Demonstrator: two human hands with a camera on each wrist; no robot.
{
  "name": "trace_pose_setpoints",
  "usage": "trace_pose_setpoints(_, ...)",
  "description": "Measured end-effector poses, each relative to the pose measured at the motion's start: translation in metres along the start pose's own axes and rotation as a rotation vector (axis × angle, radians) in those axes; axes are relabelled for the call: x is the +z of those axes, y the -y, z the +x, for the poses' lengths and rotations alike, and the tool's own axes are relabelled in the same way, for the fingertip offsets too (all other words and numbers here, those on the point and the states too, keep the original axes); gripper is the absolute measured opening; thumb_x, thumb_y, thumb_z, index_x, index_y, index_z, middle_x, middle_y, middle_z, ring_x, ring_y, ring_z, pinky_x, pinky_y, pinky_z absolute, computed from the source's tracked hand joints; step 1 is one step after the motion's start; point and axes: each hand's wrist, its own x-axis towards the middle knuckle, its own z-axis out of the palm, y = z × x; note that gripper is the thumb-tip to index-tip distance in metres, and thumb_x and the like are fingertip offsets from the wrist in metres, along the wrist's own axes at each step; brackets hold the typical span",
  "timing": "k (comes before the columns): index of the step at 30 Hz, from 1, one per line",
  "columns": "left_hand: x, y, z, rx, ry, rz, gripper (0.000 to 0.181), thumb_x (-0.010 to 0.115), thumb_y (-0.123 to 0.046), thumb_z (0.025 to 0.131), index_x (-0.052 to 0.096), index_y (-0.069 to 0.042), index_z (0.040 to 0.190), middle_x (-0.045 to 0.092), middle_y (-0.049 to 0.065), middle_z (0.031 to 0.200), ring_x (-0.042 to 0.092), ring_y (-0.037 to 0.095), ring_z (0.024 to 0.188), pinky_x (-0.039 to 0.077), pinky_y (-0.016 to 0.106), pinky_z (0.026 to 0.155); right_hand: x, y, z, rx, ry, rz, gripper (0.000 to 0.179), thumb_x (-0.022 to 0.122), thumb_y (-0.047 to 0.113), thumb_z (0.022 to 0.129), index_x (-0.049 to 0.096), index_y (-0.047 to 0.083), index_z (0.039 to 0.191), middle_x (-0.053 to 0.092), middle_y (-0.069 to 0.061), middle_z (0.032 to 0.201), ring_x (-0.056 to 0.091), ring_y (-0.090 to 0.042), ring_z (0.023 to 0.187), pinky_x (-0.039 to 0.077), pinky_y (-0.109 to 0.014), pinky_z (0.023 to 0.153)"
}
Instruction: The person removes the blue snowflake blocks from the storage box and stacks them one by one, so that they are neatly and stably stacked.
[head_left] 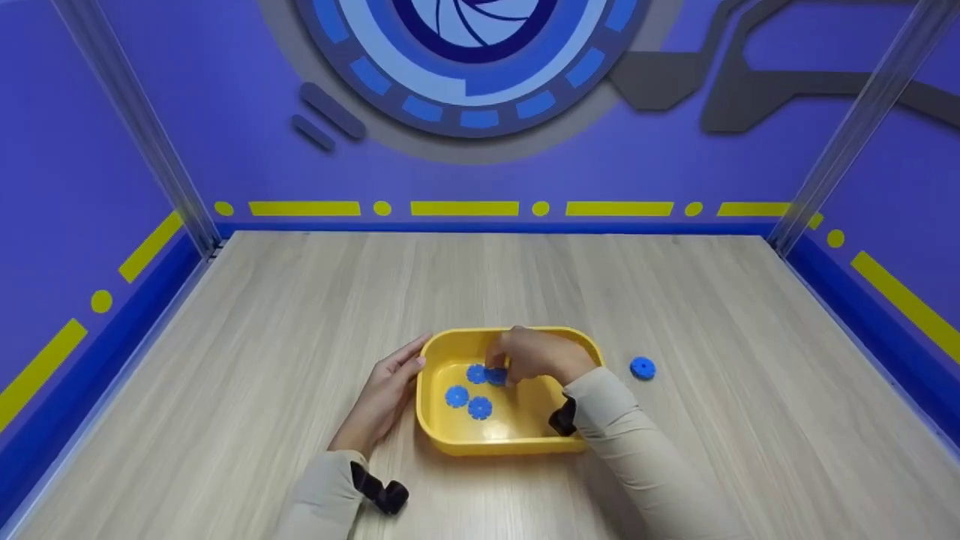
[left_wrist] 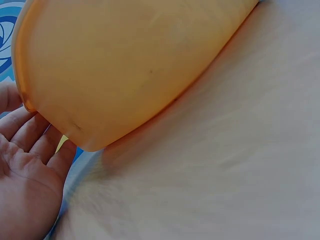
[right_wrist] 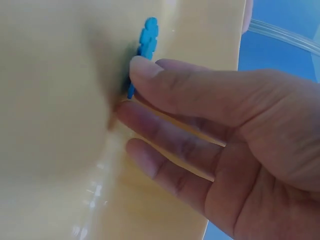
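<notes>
A yellow plastic bin (head_left: 517, 448) sits on the table with small blue notched discs inside. My left hand (head_left: 386, 390) holds its left side, the thumb at the rim and the fingers against the outer wall (left_wrist: 125, 65). Reaching into the bin, my right hand (head_left: 536, 354) pinches a blue notched disc (head_left: 495, 377) between thumb and forefinger. Another disc (head_left: 475, 373) lies right beside it. Nearer the front of the bin are two more discs, one left (head_left: 457, 397) and one right (head_left: 480, 408). In the right wrist view the thumb (right_wrist: 147, 68) partly hides the blue pieces.
One blue disc (head_left: 643, 367) lies on the wooden table (head_left: 315, 300) to the right of the bin. Purple panels (head_left: 480, 180) with yellow markings enclose the table at the back and sides, with clear posts (head_left: 862, 127) at the corners.
</notes>
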Motion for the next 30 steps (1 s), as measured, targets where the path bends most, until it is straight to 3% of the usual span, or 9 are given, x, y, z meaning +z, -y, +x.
trace_pose_setpoints(4,-0.001,0.0,0.001,-0.002,-0.007,0.008,0.049,0.048,-0.012,0.099,0.039,-0.004,0.146,0.036,0.014,0.153,0.04,0.026,0.138,0.042,0.031,0.109,0.004,0.003,0.0,0.025,-0.02,-0.015,0.03,0.077,0.002,0.077,0.073,0.01,0.106,0.071,-0.001,0.097,0.059,-0.012,0.081,0.058,-0.032,0.085)
trace_pose_setpoints(9,0.0,0.0,0.001,0.01,-0.017,0.013,0.049,0.05,-0.012,0.098,0.04,-0.001,0.145,0.037,0.016,0.152,0.042,0.027,0.136,0.043,0.033,0.109,0.007,0.005,0.002,-0.011,-0.032,-0.046,0.024,0.079,0.001,0.075,0.072,0.007,0.098,0.065,0.0,0.083,0.054,-0.012,0.073,0.057,-0.029,0.077)
trace_pose_setpoints(22,0.0,0.001,0.0,-0.009,-0.004,0.0,0.049,0.048,-0.012,0.099,0.038,-0.004,0.146,0.036,0.013,0.153,0.039,0.026,0.138,0.043,0.03,0.109,0.004,0.005,0.0,-0.007,0.008,-0.041,0.018,0.078,0.002,0.076,0.062,0.009,0.082,0.049,0.005,0.071,0.047,-0.012,0.069,0.041,-0.023,0.061)
trace_pose_setpoints(30,0.001,0.001,0.001,-0.011,-0.029,0.016,0.048,0.048,-0.011,0.099,0.04,-0.005,0.146,0.038,0.013,0.152,0.039,0.026,0.139,0.04,0.033,0.11,-0.006,0.002,-0.007,-0.069,0.008,-0.015,0.009,0.074,0.003,0.081,0.07,0.011,0.082,0.062,0.004,0.075,0.05,-0.009,0.067,0.046,-0.021,0.06)
